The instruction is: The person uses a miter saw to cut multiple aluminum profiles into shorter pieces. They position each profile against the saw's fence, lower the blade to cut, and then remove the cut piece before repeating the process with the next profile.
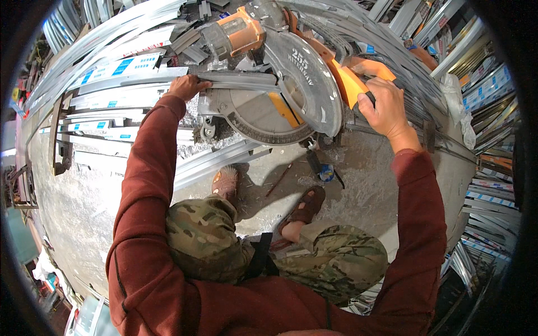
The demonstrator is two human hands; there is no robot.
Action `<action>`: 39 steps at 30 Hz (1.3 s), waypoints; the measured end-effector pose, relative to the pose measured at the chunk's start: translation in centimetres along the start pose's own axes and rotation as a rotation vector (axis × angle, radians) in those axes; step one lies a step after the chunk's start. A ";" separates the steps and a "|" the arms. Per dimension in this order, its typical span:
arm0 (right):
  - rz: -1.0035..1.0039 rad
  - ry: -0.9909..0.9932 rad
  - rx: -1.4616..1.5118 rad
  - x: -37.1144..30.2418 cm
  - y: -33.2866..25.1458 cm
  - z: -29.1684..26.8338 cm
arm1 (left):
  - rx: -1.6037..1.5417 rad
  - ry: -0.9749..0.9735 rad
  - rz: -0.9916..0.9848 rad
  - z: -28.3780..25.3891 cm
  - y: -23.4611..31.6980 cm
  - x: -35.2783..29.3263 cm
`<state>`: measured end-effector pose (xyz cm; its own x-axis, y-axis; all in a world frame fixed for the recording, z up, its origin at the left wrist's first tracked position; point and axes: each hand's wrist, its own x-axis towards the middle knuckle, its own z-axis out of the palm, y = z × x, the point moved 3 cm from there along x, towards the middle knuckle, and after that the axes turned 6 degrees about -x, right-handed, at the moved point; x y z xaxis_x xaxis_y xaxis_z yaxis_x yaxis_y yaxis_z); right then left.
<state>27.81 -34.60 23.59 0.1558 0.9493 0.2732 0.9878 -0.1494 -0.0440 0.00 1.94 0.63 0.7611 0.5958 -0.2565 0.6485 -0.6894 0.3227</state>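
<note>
A mitre saw with a grey blade guard and an orange motor housing stands before me on the floor. My right hand is wrapped round its orange handle. Across the saw's round base lies a long grey metal profile, running left along the fence. My left hand grips this profile to the left of the blade guard, thumb pointing right. The guard sits low over the base and hides the blade and the profile's right end.
Long metal profiles, some with blue-printed film, lie to the left. More stock is stacked on the right. Metal offcuts lie behind the saw. A loose profile rests on the floor near my feet, beside a small blue roll.
</note>
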 end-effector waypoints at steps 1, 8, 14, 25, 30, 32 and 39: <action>-0.005 0.002 0.001 -0.2 0.0 0.2 | 0.008 0.016 0.010 0.1 -0.1 0.1; -0.012 0.022 0.006 -0.6 0.0 0.5 | 0.003 -0.004 -0.005 0.5 -0.5 0.4; -0.015 0.020 -0.012 -1.0 0.3 0.9 | 0.026 0.027 0.013 0.6 -0.7 0.5; -0.003 0.005 -0.009 -1.7 0.1 1.4 | 0.002 -0.007 -0.021 0.3 -0.2 0.3; -0.002 0.000 0.000 -1.9 0.2 1.7 | 0.014 -0.012 -0.018 0.3 -0.2 0.4; -0.001 0.007 0.000 -1.9 0.2 1.7 | 0.008 -0.011 -0.012 0.4 -0.3 0.5; 0.000 0.039 0.009 -2.4 0.1 2.0 | -0.030 -0.007 -0.042 0.4 -0.2 0.5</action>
<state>27.54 -36.35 21.05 0.1557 0.9377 0.3106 0.9878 -0.1467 -0.0522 0.23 2.22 0.02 0.7330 0.6211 -0.2773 0.6795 -0.6510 0.3383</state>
